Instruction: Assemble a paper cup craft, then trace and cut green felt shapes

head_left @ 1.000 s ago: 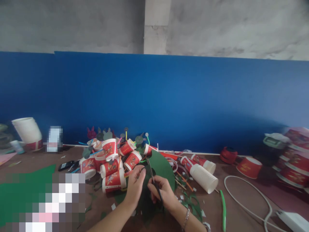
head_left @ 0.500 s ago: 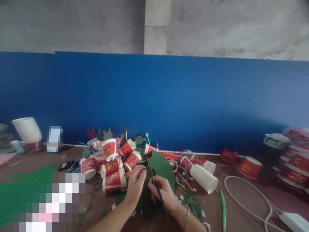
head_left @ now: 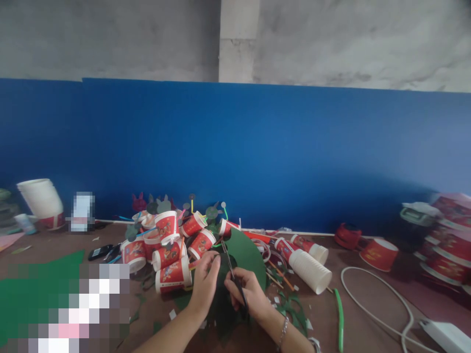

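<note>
My right hand (head_left: 252,294) is closed round the dark handles of a pair of scissors (head_left: 227,256), whose metal blades point up and away from me. Between thumb and fingers, my left hand (head_left: 206,282) pinches a dark green piece of paper (head_left: 222,291) beside the blades. The blade tips reach past its upper edge; whether they touch the paper there I cannot tell. Behind my right hand a larger curved green sheet (head_left: 250,255) stands up. Green paper scraps (head_left: 294,311) lie near my right wrist.
Red paper cups (head_left: 172,275) with straws and animal cutouts are heaped left of my hands. A stack of white-and-red cups (head_left: 312,271) lies to the right, near a green tube (head_left: 339,318) and a white cable (head_left: 371,275). A blue panel (head_left: 235,147) stands behind the table.
The scissors' tips have shifted slightly left, and the handles have turned a little in my right hand. My left hand stays nearly still on the paper.
</note>
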`<control>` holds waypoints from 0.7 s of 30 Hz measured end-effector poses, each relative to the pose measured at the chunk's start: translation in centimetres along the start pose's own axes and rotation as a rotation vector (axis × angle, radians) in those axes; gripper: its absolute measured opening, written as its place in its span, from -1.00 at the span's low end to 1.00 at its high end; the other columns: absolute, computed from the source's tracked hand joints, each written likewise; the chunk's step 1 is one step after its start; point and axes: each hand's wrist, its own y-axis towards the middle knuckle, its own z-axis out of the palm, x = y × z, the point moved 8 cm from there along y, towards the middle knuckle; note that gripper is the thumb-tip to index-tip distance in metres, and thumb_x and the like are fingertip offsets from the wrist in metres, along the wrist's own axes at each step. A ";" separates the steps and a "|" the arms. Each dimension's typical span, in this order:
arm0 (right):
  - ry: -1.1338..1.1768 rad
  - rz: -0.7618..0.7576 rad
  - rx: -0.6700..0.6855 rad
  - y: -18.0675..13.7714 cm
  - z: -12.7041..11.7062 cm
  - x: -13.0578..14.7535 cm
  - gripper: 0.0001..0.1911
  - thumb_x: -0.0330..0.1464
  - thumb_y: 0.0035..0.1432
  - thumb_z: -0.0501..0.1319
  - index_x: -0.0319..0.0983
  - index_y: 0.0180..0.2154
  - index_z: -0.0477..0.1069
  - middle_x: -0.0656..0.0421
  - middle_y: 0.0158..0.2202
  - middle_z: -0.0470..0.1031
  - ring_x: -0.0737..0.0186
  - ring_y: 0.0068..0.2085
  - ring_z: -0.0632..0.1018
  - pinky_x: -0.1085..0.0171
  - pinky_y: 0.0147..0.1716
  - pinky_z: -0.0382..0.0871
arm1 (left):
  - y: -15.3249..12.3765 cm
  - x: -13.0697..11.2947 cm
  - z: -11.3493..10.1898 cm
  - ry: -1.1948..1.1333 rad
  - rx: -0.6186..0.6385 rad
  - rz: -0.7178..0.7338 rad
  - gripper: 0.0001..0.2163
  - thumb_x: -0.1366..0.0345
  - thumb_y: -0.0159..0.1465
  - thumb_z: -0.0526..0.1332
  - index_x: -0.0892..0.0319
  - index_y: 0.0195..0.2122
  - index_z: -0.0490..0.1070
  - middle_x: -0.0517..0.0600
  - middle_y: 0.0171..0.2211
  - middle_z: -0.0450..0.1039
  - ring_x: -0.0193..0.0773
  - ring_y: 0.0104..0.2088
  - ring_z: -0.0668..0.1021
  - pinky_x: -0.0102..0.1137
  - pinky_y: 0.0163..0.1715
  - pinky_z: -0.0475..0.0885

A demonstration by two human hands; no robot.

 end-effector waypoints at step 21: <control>-0.039 0.025 0.017 -0.1 0.1 0.7 -0.63 -0.10 -0.11 0.28 -0.26 -0.53 0.27 0.37 -0.79 0.22 0.47 -0.76 0.24 0.46 -0.77 0.13 | 0.2 -1.3 -0.1 0.089 0.010 0.092 -0.82 0.19 0.17 0.11 0.17 -0.35 0.42 0.03 -0.31 0.45 -0.15 -0.26 0.49 -0.31 -0.26 0.40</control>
